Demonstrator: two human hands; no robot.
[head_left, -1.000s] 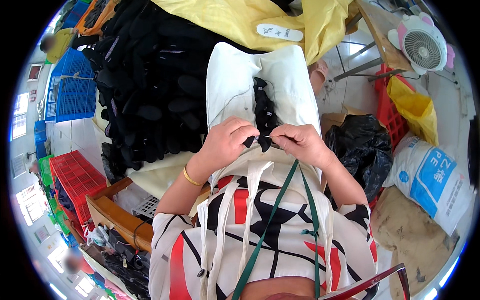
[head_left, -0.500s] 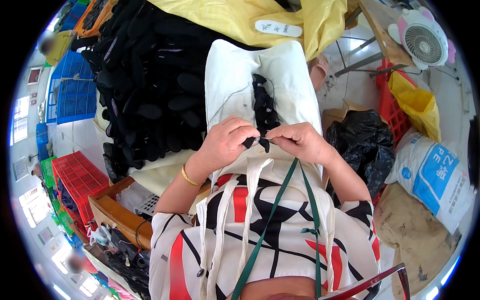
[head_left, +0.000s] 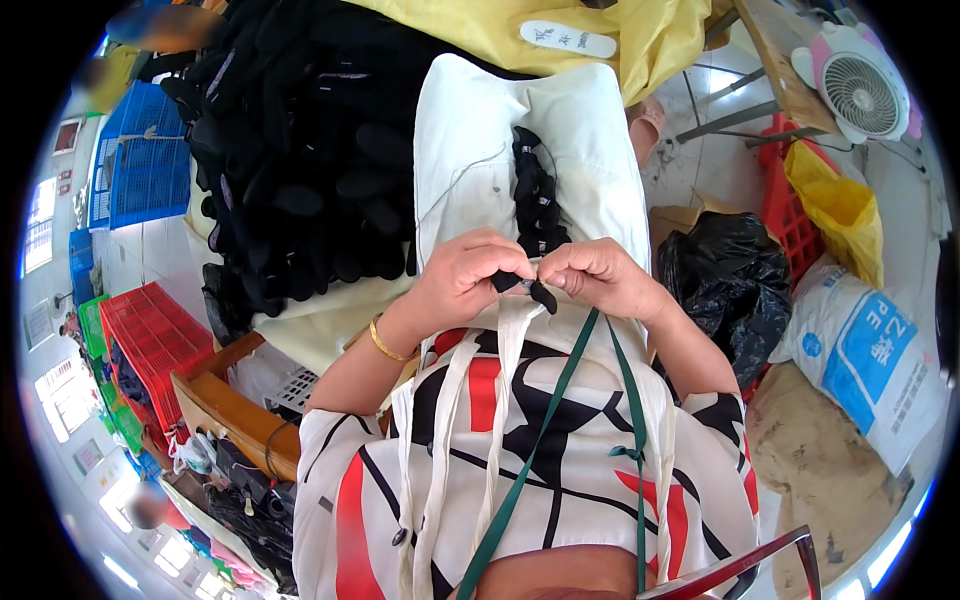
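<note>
Above my lap, my left hand (head_left: 470, 272) is closed, its thumb and forefinger pinching a small black fabric piece (head_left: 541, 296). My right hand (head_left: 600, 282) pinches close beside it, fingertips almost touching the left ones. What those right fingertips hold is too small to make out. Beyond my hands, a string of bunched black fabric pieces (head_left: 535, 195) lies down the middle of the white apron (head_left: 460, 130) across my lap. A thin dark thread runs over the apron to the left of it.
A large heap of black padded fabric pieces (head_left: 300, 150) lies to the left. Beside it are a wooden drawer (head_left: 235, 405), a red crate (head_left: 155, 335) and a blue crate (head_left: 140, 165). On the right are a black plastic bag (head_left: 725, 280), a white sack (head_left: 850, 350) and a small fan (head_left: 860, 85).
A thin shiny thing seen between my fingertips earlier no longer shows. My hands have come closer together, and the black piece hangs more toward the right hand.
</note>
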